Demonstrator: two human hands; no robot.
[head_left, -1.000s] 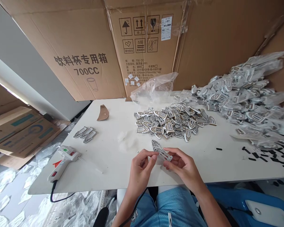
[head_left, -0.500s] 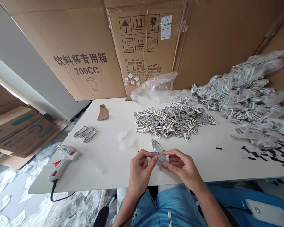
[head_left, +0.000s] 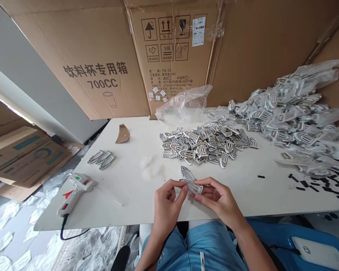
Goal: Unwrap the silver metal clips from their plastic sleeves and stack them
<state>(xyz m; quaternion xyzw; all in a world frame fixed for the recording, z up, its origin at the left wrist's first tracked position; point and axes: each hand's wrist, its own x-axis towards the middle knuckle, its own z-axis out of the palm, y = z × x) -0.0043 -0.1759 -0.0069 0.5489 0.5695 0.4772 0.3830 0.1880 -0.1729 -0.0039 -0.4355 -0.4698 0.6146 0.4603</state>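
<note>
Metal clip (head_left: 192, 187) runs roughly 10-to-4 o'clock, its 2 ends pinched by the left hand (head_left: 166, 205) and right hand (head_left: 219, 199), equally near.

Left hand (head_left: 166, 205) and right hand (head_left: 219, 199) meet at the fingertips, both pinching.

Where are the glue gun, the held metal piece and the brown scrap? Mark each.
glue gun (head_left: 79, 184), head view, white body.
held metal piece (head_left: 194, 187), head view, flat face.
brown scrap (head_left: 122, 134), head view, middle.
</note>
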